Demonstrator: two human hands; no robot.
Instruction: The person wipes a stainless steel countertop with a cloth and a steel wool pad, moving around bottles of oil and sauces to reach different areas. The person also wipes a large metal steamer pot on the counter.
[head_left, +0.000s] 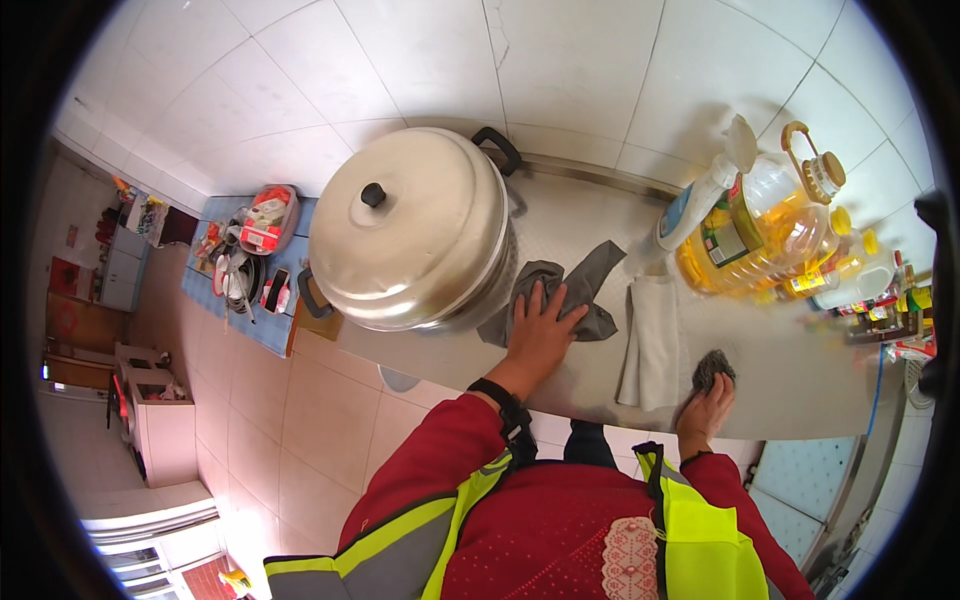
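Observation:
My left hand (541, 330) lies with its fingers spread on a crumpled dark grey cloth (596, 300), pressing it to the stainless steel countertop (585, 386). Close to the front edge, the fingers of my right hand (709, 409) are around a grey steel wool scrubber (711, 367), which touches the steel surface. Between my hands is a folded pale grey cloth (649, 341). A large aluminium steamer pot (412, 232) with a domed lid and black handles stands left of the dark cloth.
Behind the pale cloth stand a spray bottle (697, 199) and a large cooking oil bottle (739, 232). Several smaller bottles (862, 277) line the right side. At left, a blue table (255, 328) carries a pink basket (285, 214) and a phone (277, 289). A tiled wall (570, 67) bounds the back.

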